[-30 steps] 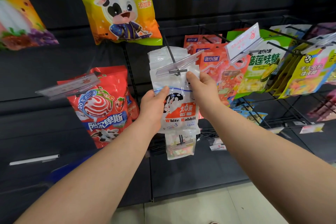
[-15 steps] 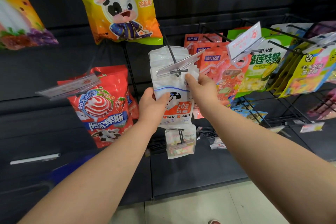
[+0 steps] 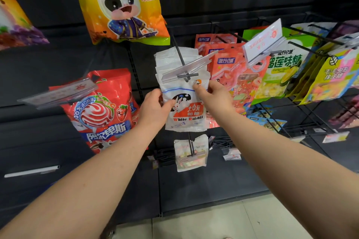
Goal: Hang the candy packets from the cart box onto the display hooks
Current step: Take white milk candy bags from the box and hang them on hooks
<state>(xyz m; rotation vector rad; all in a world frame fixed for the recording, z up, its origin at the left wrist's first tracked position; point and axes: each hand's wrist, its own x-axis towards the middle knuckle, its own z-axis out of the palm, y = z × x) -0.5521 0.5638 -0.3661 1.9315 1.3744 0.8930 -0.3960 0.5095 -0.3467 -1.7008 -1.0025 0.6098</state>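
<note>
While facing the display hook [image 3: 179, 54], pinches the White Rabbit packet [image 3: 186, 110]. Both grips holding it: left hand [image 3: 153, 106] at its left edge, right hand [image 3: 215, 96] upper right.

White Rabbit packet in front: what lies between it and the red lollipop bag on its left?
Head view: the left hand, pinching the white plastic White Rabbit packet, lies between it and the glossy red bag.

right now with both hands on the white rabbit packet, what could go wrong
The clear tag holder hides the top of the White Rabbit packet, so its hole may miss the hook tip and the packet could drop once the left hand and right hand let go. The white packets behind already crowd the hook, so pushing could crumple them.
</note>
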